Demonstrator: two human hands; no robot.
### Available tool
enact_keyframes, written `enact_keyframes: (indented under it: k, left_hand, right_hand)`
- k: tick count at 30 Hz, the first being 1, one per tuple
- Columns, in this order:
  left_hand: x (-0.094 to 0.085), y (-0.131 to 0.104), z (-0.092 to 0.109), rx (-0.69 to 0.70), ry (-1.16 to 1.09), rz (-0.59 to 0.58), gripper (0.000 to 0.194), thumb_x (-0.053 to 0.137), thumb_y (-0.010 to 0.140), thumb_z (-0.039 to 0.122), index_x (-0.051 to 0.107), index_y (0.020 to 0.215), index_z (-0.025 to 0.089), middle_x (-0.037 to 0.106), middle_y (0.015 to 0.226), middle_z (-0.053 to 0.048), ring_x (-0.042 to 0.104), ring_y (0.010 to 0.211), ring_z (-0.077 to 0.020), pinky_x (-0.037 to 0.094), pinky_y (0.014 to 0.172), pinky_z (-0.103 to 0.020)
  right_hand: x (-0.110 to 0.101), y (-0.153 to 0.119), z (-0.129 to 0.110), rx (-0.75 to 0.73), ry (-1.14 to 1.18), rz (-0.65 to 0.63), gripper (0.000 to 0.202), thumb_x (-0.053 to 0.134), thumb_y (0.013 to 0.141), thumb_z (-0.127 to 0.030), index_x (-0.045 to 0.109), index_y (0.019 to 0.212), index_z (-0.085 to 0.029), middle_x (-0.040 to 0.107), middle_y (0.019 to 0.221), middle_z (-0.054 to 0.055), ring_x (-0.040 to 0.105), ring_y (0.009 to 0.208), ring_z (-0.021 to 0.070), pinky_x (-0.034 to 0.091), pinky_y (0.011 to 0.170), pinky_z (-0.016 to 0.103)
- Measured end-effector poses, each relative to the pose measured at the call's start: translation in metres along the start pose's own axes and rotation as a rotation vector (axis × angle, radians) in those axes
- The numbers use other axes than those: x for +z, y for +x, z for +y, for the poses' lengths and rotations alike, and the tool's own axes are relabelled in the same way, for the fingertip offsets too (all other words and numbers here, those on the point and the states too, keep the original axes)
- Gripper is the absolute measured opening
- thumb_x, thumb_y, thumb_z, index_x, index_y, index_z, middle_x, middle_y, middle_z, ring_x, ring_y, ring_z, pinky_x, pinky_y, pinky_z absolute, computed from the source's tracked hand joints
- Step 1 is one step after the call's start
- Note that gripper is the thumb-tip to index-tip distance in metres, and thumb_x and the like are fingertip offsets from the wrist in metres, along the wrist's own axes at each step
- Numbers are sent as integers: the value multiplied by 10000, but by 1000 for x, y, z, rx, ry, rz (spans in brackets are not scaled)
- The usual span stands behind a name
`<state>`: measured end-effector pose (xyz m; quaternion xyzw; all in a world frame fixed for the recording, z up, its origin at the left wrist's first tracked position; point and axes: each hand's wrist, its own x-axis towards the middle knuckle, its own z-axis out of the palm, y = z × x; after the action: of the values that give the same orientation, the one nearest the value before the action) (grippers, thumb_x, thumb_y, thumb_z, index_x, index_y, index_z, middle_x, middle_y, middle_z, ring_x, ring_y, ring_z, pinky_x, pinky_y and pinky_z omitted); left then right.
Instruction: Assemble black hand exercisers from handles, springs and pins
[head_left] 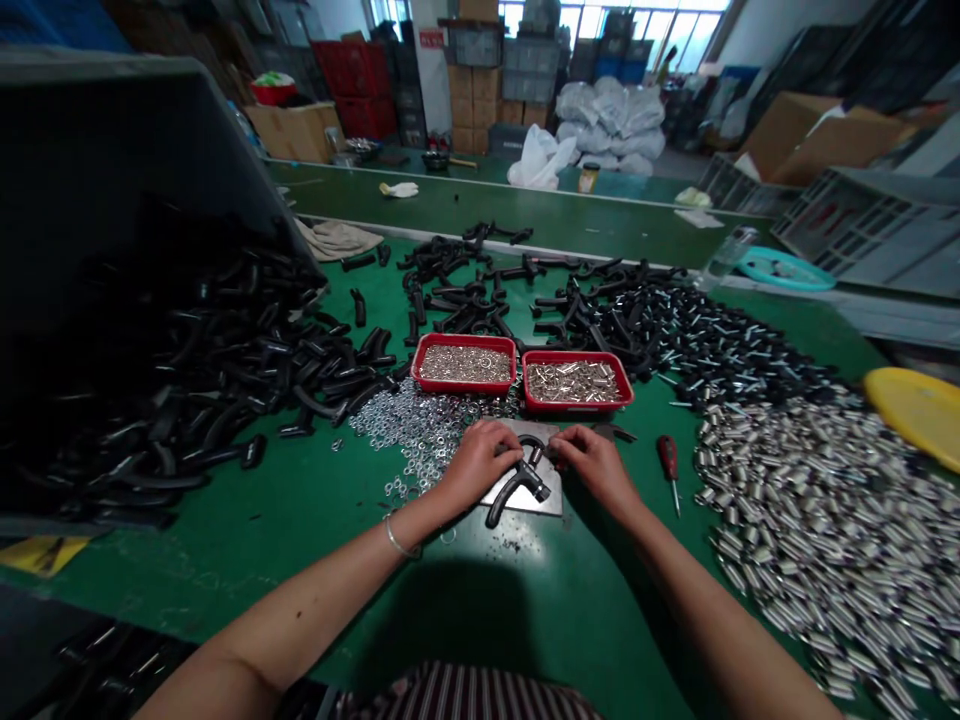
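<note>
A black curved handle (510,492) lies over a grey metal plate (549,502) on the green table. My left hand (480,462) is closed at the upper left of this handle, thumb and fingertips pinching its edge. Just above it, between my hands, is a small coil that looks like a spring (535,456), with a black curved piece arching over it. On the other side, my right hand (596,465) is closed in a pinch beside the arch; whatever sits in its fingertips is too small and dark to name.
Behind the plate stand two red trays of small metal parts, a left tray (465,387) and a right tray (577,407). Loose washers (427,430) spread leftward, near heaped black handles (330,385). A screwdriver (668,462), metal sleeves (832,520) and black-headed screws (739,335) lie right.
</note>
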<state>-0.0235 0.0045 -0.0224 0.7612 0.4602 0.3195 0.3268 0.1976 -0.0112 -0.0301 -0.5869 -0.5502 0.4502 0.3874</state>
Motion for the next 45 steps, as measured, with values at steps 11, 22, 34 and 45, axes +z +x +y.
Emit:
enact_keyframes:
  k: [11, 22, 34, 45]
  left_hand:
    - [8, 1, 5, 205, 424, -111, 132, 552, 947, 207, 640, 866, 150, 643, 937, -69, 573, 946, -232, 445, 892, -388]
    - [-3, -36, 20, 338, 757, -252, 476, 460, 996, 390, 479, 1397, 135, 516, 1443, -131, 483, 1226, -312, 371, 1001, -462]
    - [0, -36, 19, 242, 486, -174, 392, 549, 904, 246, 559, 1292, 187, 547, 1358, -133, 495, 1201, -312, 407, 1014, -494]
    - [6, -42, 12, 74, 389, -45, 756, 647, 842, 295, 286, 1494, 167, 552, 1250, -155, 489, 1174, -326, 372, 1037, -513]
  right_hand:
    - [12, 8, 10, -259, -345, 68, 228, 531, 929, -380, 614, 820, -198, 646, 796, 36, 579, 767, 202, 465, 739, 320]
    - [-32, -22, -3, -370, -1208, 149, 266, 518, 957, -312, 614, 1139, -143, 655, 1088, 184, 560, 993, 319, 435, 908, 447]
    - [-59, -62, -15, -102, -567, 36, 250, 443, 954, -432, 479, 1099, -231, 658, 901, 57, 606, 662, 207, 483, 614, 330]
    - [-23, -71, -57, -167, -551, -102, 194, 424, 977, -405, 489, 1072, -249, 653, 859, 48, 624, 719, 217, 438, 641, 301]
